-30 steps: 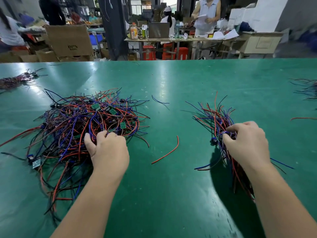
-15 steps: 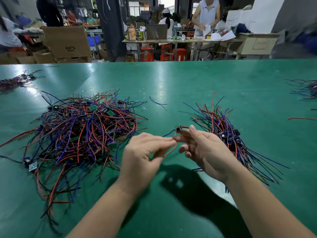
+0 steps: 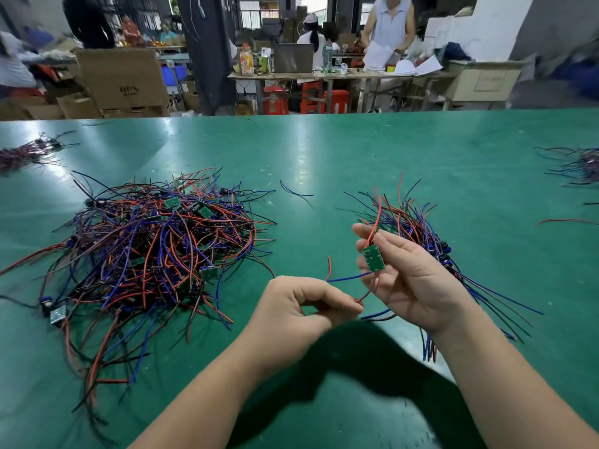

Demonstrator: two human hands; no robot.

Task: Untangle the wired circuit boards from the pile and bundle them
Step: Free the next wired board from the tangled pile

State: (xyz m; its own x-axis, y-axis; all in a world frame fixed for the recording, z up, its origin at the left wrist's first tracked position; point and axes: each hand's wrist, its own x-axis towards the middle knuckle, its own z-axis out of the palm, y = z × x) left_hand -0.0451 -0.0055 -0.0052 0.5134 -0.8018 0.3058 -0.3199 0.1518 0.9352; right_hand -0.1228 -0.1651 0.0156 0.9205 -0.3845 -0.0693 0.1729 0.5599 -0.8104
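My right grip holds one little green circuit board. The board stands almost straight up, its long way going up and down. Its top leans a bit toward my left grip. Red and black wires run up from its top end. A blue wire and a red wire come out of its bottom end. The fingers of my right grip are half curled, and the board lies flat against them with its green face toward me.

My left grip is lower, just beside my right grip. Its thumb and fingers are closed in a tight pinch on the end of the red wire. The blue wire pokes out above it and is not held.

Both grips are over a shiny green desk. The big pile of tangled red, blue and black wires and green boards lies to the left of my left grip. The bundle lies just behind my right grip, with its wire tips fanning away from me. A loose wire lies well beyond both grips.

Past the desk is a busy workroom with brown boxes, red stools and people.
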